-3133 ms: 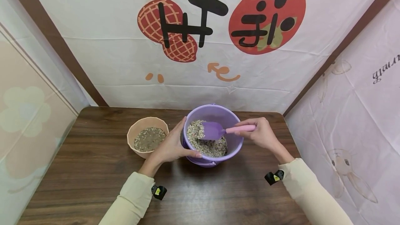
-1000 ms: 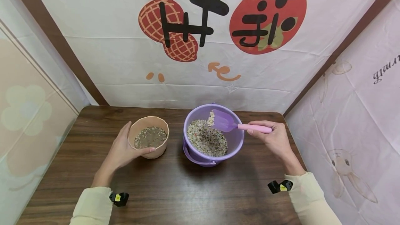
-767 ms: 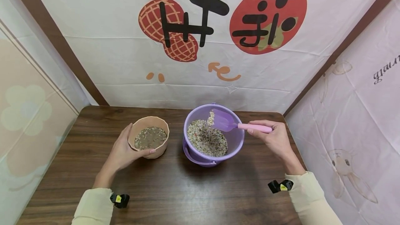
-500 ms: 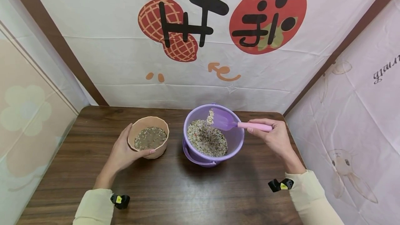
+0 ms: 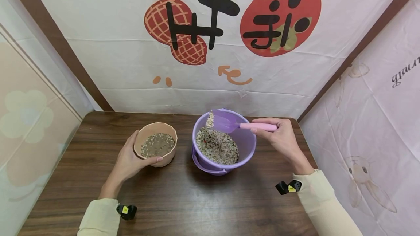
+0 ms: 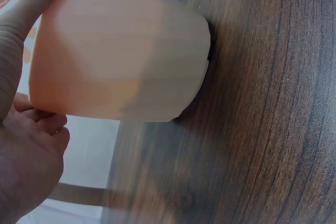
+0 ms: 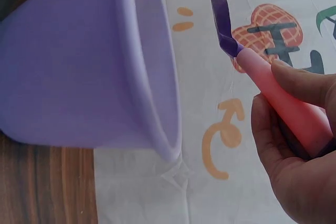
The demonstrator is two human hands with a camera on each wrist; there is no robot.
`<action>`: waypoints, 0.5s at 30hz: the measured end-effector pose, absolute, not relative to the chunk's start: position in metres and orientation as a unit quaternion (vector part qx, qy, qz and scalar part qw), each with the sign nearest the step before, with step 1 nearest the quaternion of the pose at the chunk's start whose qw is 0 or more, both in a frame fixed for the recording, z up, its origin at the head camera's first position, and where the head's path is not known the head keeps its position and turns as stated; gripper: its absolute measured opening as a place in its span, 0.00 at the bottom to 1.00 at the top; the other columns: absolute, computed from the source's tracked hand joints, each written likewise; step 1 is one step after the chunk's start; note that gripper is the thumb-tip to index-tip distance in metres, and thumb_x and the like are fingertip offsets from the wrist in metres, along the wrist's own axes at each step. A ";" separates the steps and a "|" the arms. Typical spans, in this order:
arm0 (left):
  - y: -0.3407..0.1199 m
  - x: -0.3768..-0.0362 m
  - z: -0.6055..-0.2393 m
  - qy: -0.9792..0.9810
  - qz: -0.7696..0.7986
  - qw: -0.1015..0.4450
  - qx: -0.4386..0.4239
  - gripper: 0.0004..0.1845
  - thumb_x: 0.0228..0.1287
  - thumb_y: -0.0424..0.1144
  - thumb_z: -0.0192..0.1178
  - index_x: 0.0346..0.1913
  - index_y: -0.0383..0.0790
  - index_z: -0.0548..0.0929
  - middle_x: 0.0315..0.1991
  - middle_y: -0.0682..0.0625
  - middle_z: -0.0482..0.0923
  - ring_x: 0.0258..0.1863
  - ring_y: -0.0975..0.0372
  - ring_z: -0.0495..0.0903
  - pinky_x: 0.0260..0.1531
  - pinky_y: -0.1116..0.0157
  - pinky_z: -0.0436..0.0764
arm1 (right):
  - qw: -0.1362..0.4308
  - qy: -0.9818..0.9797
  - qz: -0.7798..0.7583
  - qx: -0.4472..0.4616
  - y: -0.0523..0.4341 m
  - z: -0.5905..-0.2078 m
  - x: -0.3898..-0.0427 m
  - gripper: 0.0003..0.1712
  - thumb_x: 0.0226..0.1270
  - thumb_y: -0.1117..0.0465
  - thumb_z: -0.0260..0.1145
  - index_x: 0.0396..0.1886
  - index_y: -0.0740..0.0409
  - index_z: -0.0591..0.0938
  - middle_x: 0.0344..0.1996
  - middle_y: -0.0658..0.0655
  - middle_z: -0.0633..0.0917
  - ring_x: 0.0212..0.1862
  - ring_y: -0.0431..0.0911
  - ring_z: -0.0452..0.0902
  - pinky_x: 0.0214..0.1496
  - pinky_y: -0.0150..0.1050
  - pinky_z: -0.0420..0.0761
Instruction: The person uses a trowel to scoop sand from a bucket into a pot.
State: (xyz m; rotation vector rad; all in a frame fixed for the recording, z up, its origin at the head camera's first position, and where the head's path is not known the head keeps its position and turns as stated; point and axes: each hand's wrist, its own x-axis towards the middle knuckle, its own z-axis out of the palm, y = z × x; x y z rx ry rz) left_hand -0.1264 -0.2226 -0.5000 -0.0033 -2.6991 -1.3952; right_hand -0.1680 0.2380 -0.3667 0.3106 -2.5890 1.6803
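Note:
A peach pot (image 5: 156,142) (image 6: 121,51) with gritty mix inside stands on the brown table (image 5: 183,199). My left hand (image 5: 129,157) (image 6: 26,145) cups its near left side, thumb along the front. A purple bucket (image 5: 244,145) (image 7: 79,61) to its right holds pale granular mix (image 5: 218,148). My right hand (image 5: 279,137) (image 7: 299,150) grips the pink handle of a purple scoop (image 5: 226,121) (image 7: 226,19). The scoop hovers over the bucket's far rim, carrying a small heap of mix at its left tip.
Printed fabric walls (image 5: 210,46) close in behind and on both sides of the table. The bucket's handle (image 5: 201,165) lies folded down at its front. Bare tabletop stretches toward me in front of both containers.
My left hand left the bucket and took hold of the peach pot. My right hand lifted the loaded scoop out of the mix and moved it left over the bucket.

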 end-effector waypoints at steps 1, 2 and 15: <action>-0.223 -0.126 -0.500 -0.888 -0.458 0.050 0.001 0.71 0.39 0.54 0.85 0.81 0.35 0.50 0.74 0.30 0.58 0.70 0.36 0.62 0.62 0.33 0.65 | 0.021 -0.836 0.539 0.102 0.236 -0.365 -0.169 0.21 0.55 0.54 0.82 0.47 0.57 0.91 0.39 0.54 0.91 0.40 0.46 0.85 0.34 0.32 0.82; -0.223 -0.126 -0.500 -0.888 -0.458 0.049 0.001 0.71 0.39 0.54 0.85 0.81 0.35 0.49 0.74 0.30 0.57 0.70 0.36 0.62 0.63 0.33 0.64 | 0.023 -0.836 0.538 0.104 0.233 -0.364 -0.170 0.20 0.55 0.53 0.82 0.47 0.56 0.91 0.39 0.54 0.91 0.39 0.46 0.85 0.33 0.32 0.82; -0.224 -0.126 -0.501 -0.887 -0.459 0.038 0.008 0.73 0.40 0.55 0.85 0.81 0.34 0.46 0.76 0.29 0.54 0.71 0.35 0.59 0.64 0.32 0.63 | 0.004 -0.829 0.546 0.124 0.205 -0.353 -0.180 0.20 0.56 0.54 0.82 0.46 0.57 0.91 0.40 0.55 0.91 0.37 0.44 0.85 0.35 0.35 0.84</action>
